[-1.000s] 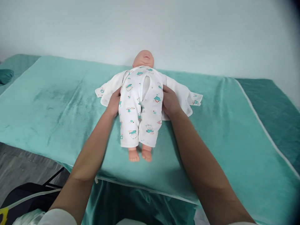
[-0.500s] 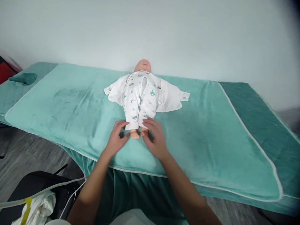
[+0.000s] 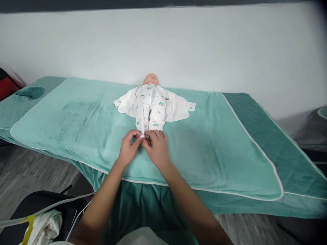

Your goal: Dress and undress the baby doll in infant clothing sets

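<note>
A baby doll lies on its back on the green bed cover, head toward the wall. Printed white baby trousers cover its legs and reach up over its chest. Beneath it a white baby shirt is spread open, sleeves out to both sides. My left hand pinches the cuff of the trouser leg on the left. My right hand pinches the same cuff from the other side, pulling it to a point. The doll's feet are hidden behind my hands.
The light green cover with white piping lies over a darker green bed against the white wall. At the lower left stands a black chair with a bundled white cloth and a pale tube.
Both hands have closed on the trouser cuff at the left and drawn it up into a point. My right hand has moved left, off the other foot. The view has tilted up slightly.
</note>
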The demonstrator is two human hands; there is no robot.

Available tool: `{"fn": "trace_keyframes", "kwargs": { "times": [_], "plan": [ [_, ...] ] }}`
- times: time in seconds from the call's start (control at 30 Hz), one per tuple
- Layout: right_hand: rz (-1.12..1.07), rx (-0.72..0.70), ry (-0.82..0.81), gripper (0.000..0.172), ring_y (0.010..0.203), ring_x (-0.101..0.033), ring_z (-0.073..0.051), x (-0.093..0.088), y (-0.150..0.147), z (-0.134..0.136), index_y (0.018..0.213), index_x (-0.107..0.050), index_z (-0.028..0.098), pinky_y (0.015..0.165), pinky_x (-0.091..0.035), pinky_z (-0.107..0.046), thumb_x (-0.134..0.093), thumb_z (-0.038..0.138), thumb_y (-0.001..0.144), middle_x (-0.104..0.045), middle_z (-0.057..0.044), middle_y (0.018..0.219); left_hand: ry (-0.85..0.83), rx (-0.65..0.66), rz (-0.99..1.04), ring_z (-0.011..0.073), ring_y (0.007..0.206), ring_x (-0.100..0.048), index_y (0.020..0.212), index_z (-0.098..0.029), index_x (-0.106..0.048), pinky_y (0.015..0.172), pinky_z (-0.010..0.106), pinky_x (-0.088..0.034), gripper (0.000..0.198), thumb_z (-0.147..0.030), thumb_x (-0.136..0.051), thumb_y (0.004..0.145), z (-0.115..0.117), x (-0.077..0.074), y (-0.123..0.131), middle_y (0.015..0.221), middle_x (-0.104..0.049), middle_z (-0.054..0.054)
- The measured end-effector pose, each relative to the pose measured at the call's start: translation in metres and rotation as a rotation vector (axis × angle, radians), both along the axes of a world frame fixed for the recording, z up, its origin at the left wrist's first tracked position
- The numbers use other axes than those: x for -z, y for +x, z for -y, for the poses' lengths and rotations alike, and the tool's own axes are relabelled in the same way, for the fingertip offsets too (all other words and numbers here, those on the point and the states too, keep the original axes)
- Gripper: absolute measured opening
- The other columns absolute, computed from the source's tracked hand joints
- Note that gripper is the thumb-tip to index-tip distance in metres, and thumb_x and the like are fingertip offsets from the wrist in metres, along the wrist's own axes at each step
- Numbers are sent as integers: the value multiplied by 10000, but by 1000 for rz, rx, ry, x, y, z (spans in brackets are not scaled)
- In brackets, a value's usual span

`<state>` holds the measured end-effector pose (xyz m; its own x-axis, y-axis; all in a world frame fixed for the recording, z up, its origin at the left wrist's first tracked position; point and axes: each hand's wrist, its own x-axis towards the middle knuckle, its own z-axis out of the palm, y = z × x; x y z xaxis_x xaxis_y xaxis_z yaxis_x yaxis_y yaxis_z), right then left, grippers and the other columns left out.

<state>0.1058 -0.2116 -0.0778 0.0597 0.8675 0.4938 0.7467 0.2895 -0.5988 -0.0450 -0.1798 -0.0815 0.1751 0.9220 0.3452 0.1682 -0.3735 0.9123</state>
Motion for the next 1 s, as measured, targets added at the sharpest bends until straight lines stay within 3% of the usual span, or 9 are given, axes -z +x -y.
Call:
{"fn": "trace_keyframes", "kwargs": {
  "times": [0.17,0.37,0.43,0.5,0.6,0.7,0.83,0.9,1.0],
  "plan": [
    [58,-88,80,100,922,-654,-247,-5,7,4,921,-627,245,903,-468,-428,-572,168,954,-715,-47,920,49,-8,-69,168,902,-636,927,-212,-665,857,309,-516,153,-353,-628,976,9,1,-9,935,-670,30],
    [47,-242,114,125,996,-663,-245,6,20,25,1043,-658,248,888,-530,-424,-577,176,981,-704,-75,1020,114,13,-155,168,924,-649,960,-219,-657,865,315,-533,95,-287,-598,991,25,8,-19,966,-669,32],
    [-62,-219,164,204,1070,-662,-238,14,29,28,1122,-655,259,932,-546,-426,-550,147,988,-692,-85,1098,125,12,-201,188,1013,-656,1034,-220,-655,927,350,-544,99,-293,-607,988,29,8,-16,1062,-668,58],
    [-160,-87,196,279,1101,-652,-242,25,39,29,1172,-635,258,945,-555,-440,-511,110,970,-664,-99,1133,194,-9,-242,217,1155,-633,1145,-226,-644,1026,405,-531,182,-293,-633,976,32,7,-9,1198,-649,91],
    [-174,81,94,324,1062,-641,-264,42,50,26,1214,-597,237,897,-570,-461,-550,128,913,-624,-117,1161,304,2,-331,246,1298,-567,1253,-244,-618,1111,461,-494,285,-272,-639,971,32,2,7,1334,-618,113],
    [-104,81,-22,300,1046,-633,-289,51,51,17,1196,-598,226,904,-552,-487,-628,205,897,-639,-124,1171,336,21,-497,290,1401,-500,1265,-248,-624,1152,503,-442,283,-249,-593,983,28,-2,26,1387,-619,108],
    [-51,100,-65,90,937,-610,-279,47,50,-1,1004,-626,225,854,-509,-454,-568,220,935,-667,-87,982,297,-36,-641,319,1442,-467,1271,-232,-633,1121,515,-407,295,-208,-528,996,21,-3,40,1408,-636,101],
    [-101,76,-51,68,908,-594,-259,42,51,-6,921,-616,231,841,-493,-425,-552,207,923,-654,-70,930,278,-45,-655,313,1431,-480,1285,-236,-633,1095,503,-403,310,-200,-512,1002,19,-4,41,1394,-653,96],
    [-330,-71,-53,54,833,-587,-211,35,55,-4,852,-578,238,798,-493,-368,-566,195,882,-627,-26,857,224,-27,-626,294,1404,-509,1259,-246,-649,1070,477,-400,292,-201,-537,993,16,-10,40,1362,-679,77]
  ]
}}
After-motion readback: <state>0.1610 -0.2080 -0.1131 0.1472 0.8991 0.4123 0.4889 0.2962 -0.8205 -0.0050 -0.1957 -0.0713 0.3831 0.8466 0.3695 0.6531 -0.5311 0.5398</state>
